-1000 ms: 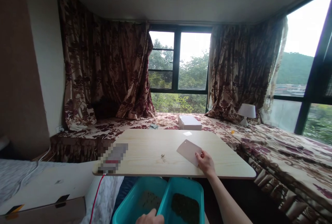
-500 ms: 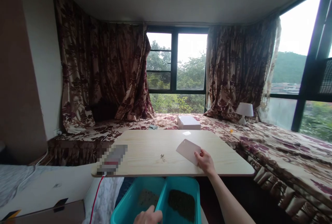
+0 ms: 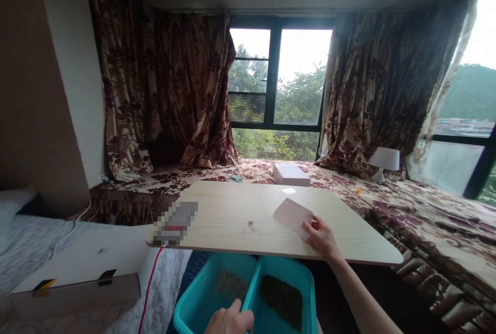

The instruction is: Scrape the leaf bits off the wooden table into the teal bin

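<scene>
My right hand point(image 3: 321, 238) is closed on the edge of a thin whitish plastic scraper point(image 3: 292, 216), which has a small hole near one corner. The scraper is held tilted over the pale wooden table point(image 3: 225, 238). To its left lies a small scatter of dark and light bits point(image 3: 251, 224) on the tabletop. Below the table's near edge is a teal two-compartment bin point(image 3: 194, 292). Dark granular material point(image 3: 281, 300) fills part of its right side; lighter specks point(image 3: 231, 285) lie in the left. My left hand point(image 3: 229, 319) is closed at the bin's divider; its fingertips are partly hidden.
A blurred-out flat item point(image 3: 176, 224) lies at the table's left end, with a red cable point(image 3: 149, 287) running down from it. On the left bed rests a cardboard box point(image 3: 81, 272). A white box point(image 3: 291, 174) and lamp point(image 3: 384, 161) stand on the floral window seat.
The whole view has shifted, so things appear further right and slightly higher. Both hands keep their grips, and the scraper stays over about the same part of the table.
</scene>
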A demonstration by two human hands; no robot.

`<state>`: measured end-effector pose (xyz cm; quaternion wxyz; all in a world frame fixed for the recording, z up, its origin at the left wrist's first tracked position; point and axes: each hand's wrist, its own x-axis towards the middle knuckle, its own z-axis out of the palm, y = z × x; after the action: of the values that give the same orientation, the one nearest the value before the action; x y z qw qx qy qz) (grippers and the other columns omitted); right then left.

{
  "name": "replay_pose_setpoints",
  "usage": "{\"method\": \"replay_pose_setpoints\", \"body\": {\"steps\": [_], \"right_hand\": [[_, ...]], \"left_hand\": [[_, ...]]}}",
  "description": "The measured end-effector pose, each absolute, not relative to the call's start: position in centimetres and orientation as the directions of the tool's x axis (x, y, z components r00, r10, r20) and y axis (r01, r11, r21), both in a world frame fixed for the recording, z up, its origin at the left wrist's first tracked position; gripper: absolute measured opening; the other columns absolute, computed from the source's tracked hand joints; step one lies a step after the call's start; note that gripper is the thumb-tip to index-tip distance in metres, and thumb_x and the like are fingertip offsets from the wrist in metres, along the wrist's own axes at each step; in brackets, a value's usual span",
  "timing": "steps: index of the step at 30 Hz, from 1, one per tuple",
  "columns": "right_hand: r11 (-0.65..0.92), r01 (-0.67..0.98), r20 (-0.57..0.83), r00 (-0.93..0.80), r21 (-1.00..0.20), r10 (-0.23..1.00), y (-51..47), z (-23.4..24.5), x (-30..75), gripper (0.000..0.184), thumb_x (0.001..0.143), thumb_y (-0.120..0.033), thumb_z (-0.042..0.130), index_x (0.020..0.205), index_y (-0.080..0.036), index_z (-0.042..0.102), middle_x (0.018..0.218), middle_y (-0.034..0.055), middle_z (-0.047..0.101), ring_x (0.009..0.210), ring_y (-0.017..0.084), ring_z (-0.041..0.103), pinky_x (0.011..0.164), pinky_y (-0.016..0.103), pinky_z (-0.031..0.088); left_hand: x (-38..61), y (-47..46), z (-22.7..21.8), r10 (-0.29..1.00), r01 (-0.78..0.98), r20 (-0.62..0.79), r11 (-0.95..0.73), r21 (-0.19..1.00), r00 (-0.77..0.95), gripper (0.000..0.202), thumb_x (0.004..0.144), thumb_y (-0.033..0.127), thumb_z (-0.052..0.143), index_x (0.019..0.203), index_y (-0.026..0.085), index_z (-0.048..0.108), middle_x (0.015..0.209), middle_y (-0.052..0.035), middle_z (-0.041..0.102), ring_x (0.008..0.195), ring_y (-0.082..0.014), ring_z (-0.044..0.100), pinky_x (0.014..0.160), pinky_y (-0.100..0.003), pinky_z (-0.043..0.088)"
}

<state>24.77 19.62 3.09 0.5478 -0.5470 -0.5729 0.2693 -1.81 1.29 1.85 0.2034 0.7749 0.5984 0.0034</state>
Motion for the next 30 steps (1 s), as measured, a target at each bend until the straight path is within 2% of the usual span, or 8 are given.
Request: {"method": "replay_pose_setpoints", "body": {"steps": [2, 5, 12, 17, 20, 25, 27, 30], "right_hand": [[0.284, 0.258, 0.337, 0.192, -0.924, 0.922, 19.5, 3.2, 24.8, 0.039, 0.064, -0.042, 0.064, 0.093, -0.016, 0.065, 0.081, 0.0075, 0.075, 0.071, 0.023, 0.070, 0.057, 0.030, 0.053], [0.288, 0.244, 0.338, 0.194, -0.926, 0.921, 19.3, 3.3, 24.9, 0.035, 0.063, -0.041, 0.065, 0.089, -0.017, 0.068, 0.090, 0.0083, 0.075, 0.080, 0.024, 0.070, 0.062, 0.030, 0.054], [0.299, 0.272, 0.358, 0.202, -0.915, 0.912, 19.2, 3.5, 24.9, 0.028, 0.063, -0.037, 0.064, 0.082, -0.018, 0.070, 0.083, 0.0071, 0.076, 0.078, 0.024, 0.069, 0.066, 0.032, 0.054], [0.215, 0.306, 0.280, 0.186, -0.927, 0.942, 17.9, 4.4, 24.2, 0.024, 0.066, -0.038, 0.062, 0.077, -0.018, 0.068, 0.068, 0.0030, 0.072, 0.056, 0.018, 0.062, 0.046, 0.026, 0.047], [0.215, 0.306, 0.273, 0.161, -0.928, 0.948, 16.8, 4.9, 22.6, 0.025, 0.070, -0.042, 0.060, 0.075, -0.018, 0.066, 0.064, 0.0016, 0.068, 0.051, 0.015, 0.057, 0.042, 0.024, 0.044], [0.353, 0.265, 0.389, 0.096, -0.897, 0.916, 15.7, 4.7, 19.9, 0.030, 0.074, -0.047, 0.060, 0.079, -0.018, 0.065, 0.074, 0.0066, 0.072, 0.069, 0.021, 0.066, 0.060, 0.029, 0.051], [0.378, 0.266, 0.414, 0.092, -0.886, 0.906, 15.8, 4.5, 19.4, 0.029, 0.075, -0.047, 0.060, 0.079, -0.019, 0.064, 0.077, 0.0076, 0.073, 0.077, 0.023, 0.068, 0.069, 0.032, 0.052], [0.385, 0.269, 0.421, 0.087, -0.883, 0.903, 16.1, 4.2, 19.0, 0.030, 0.076, -0.047, 0.058, 0.085, -0.019, 0.064, 0.083, 0.0094, 0.074, 0.081, 0.024, 0.069, 0.072, 0.034, 0.052]], "left_hand": [[-1.8, 1.2, 1.7, 0.927, 0.918, -0.209, -0.236, 0.318, 0.311, 0.013, 0.083, 0.032, 0.051, 0.085, 0.023, 0.060, 0.086, -0.0028, 0.054, 0.076, -0.0214, 0.058, 0.063, -0.028, 0.038], [-1.9, 1.0, 1.8, 0.919, 0.904, -0.194, -0.267, 0.334, 0.343, 0.017, 0.074, 0.038, 0.059, 0.082, 0.023, 0.056, 0.086, -0.0020, 0.052, 0.074, -0.0209, 0.056, 0.060, -0.027, 0.035], [-1.8, 0.7, 1.5, 0.933, 0.900, -0.152, -0.258, 0.350, 0.327, 0.021, 0.069, 0.041, 0.060, 0.076, 0.023, 0.052, 0.084, -0.0020, 0.052, 0.071, -0.0202, 0.055, 0.058, -0.028, 0.032], [-1.9, 0.8, 0.4, 0.943, 0.906, -0.124, -0.253, 0.340, 0.309, 0.020, 0.070, 0.042, 0.059, 0.075, 0.024, 0.053, 0.084, -0.0019, 0.054, 0.072, -0.0212, 0.057, 0.058, -0.029, 0.032], [-2.1, 1.0, -0.3, 0.946, 0.900, -0.107, -0.250, 0.358, 0.305, 0.018, 0.070, 0.040, 0.059, 0.074, 0.023, 0.053, 0.084, -0.0012, 0.056, 0.073, -0.0211, 0.058, 0.058, -0.029, 0.033], [-2.4, 1.3, -0.5, 0.927, 0.904, -0.178, -0.256, 0.343, 0.330, 0.027, 0.068, 0.046, 0.064, 0.081, 0.024, 0.059, 0.089, -0.0030, 0.057, 0.076, -0.0242, 0.061, 0.059, -0.030, 0.037], [-2.4, 1.4, -0.4, 0.920, 0.905, -0.207, -0.249, 0.346, 0.332, 0.029, 0.070, 0.049, 0.063, 0.086, 0.024, 0.061, 0.091, -0.0042, 0.057, 0.077, -0.0256, 0.061, 0.061, -0.030, 0.039], [-2.2, 1.7, -0.1, 0.919, 0.916, -0.228, -0.241, 0.320, 0.322, 0.026, 0.077, 0.046, 0.058, 0.089, 0.023, 0.063, 0.092, -0.0060, 0.058, 0.078, -0.0272, 0.062, 0.064, -0.032, 0.042]]}}
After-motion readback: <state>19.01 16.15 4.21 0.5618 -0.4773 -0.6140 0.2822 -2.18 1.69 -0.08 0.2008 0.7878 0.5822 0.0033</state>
